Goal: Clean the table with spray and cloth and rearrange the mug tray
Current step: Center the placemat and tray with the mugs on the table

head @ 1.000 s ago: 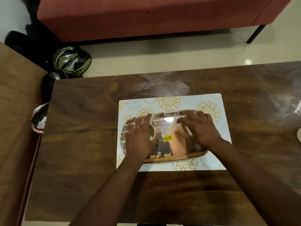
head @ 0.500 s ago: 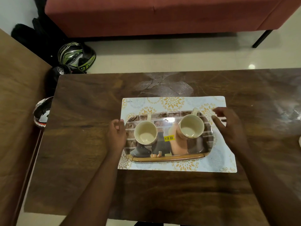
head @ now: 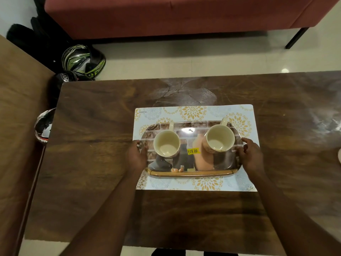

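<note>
A glossy printed mug tray [head: 190, 172] with a yellow price sticker lies on a floral placemat [head: 193, 111] in the middle of the dark wooden table [head: 96, 145]. Two cream mugs stand upright on it, the left mug [head: 167, 144] and the right mug [head: 219, 138], both with handles pointing away from me. My left hand [head: 136, 156] grips the tray's left edge. My right hand [head: 251, 156] grips its right edge. No spray bottle or cloth is in view.
A red sofa [head: 175, 15] stands beyond the table. Several helmets [head: 83, 60] lie on the floor at the far left corner. A second wooden surface [head: 20, 117] sits to the left. A pale round object [head: 339, 156] peeks in at the right edge.
A second ago both hands covered the mugs. They let go, moved outward, and now hold the tray by its left and right edges.
</note>
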Tool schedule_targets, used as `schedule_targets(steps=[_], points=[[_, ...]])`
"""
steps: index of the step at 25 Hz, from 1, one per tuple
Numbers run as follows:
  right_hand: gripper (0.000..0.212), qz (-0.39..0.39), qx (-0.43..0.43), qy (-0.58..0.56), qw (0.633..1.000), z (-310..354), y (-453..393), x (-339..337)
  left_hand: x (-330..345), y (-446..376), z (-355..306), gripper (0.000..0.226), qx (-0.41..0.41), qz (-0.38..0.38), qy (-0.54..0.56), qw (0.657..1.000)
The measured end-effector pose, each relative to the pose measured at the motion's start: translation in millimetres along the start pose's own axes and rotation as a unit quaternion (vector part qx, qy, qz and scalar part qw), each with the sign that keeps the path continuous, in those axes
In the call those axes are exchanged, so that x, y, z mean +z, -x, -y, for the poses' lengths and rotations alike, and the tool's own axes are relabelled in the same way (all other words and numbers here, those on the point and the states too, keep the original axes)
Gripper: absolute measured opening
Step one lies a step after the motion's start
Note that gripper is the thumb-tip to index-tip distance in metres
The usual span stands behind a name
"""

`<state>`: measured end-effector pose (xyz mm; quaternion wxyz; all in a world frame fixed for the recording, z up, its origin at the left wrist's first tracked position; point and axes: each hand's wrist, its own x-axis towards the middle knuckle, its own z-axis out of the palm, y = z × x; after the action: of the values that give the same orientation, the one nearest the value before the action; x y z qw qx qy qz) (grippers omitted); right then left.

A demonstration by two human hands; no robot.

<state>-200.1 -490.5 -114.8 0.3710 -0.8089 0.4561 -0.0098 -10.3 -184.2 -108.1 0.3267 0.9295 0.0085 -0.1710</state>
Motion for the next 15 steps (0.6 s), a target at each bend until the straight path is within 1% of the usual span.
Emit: schedule_targets(steps=[4,6,7,9,11,13,15], points=[[0.027,-0.016,0.004,-0.022,1.0,-11,-5,-18,14,-5,-18,0.021,0.028,0.017,0.011,0.999],[0.027,0.002,0.006,-0.035,0.999,-12,-7,-23,15,-5,-16,0.021,0.028,0.013,0.024,0.999],[0.027,0.012,0.014,-0.047,0.999,-12,-7,-24,11,-6,-13,0.023,0.021,0.0,0.032,0.999],[0.026,0.029,0.032,-0.073,0.996,-11,-5,-26,1,-11,0,0.029,-0.018,-0.052,0.01,0.998],[0.026,0.038,0.045,-0.09,0.994,-9,-3,-27,-13,-17,13,0.036,-0.083,-0.093,-0.006,0.992],[0.028,0.044,0.046,-0.104,0.993,-9,-3,-27,-19,-18,18,0.036,-0.123,-0.088,0.026,0.988],[0.033,0.048,0.04,-0.114,0.992,-8,-1,-27,-18,-16,18,0.03,-0.12,-0.063,0.044,0.99]])
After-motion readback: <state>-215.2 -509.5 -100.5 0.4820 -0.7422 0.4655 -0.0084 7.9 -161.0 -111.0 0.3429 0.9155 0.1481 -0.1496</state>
